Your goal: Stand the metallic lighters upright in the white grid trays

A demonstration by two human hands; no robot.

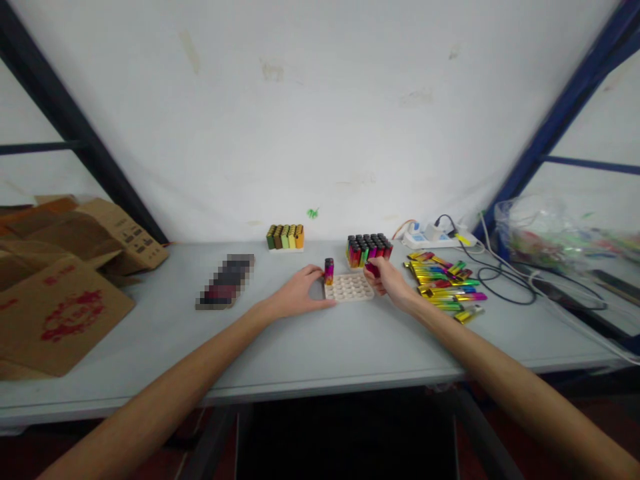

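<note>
A white tray with rows of round holes [349,287] lies on the table between my hands. One purple-and-orange lighter [329,272] stands upright in its far left corner. My left hand [300,293] is curved around the tray's left end, thumb along the near edge and fingers by the standing lighter. At the tray's right end, my right hand [393,283] pinches a magenta lighter [372,269], partly hidden by the fingers. Just behind is a block of upright, dark-topped colourful lighters [369,249]. Loose shiny lighters [443,285] lie piled to the right of my right hand.
Against the wall stands another tray of yellow and green lighters [285,237]. A pixelated dark object [226,281] lies left of my left hand. Cardboard boxes [65,293] occupy the left side. A power strip [440,237], black cables [505,280] and a plastic bag [540,227] are at right.
</note>
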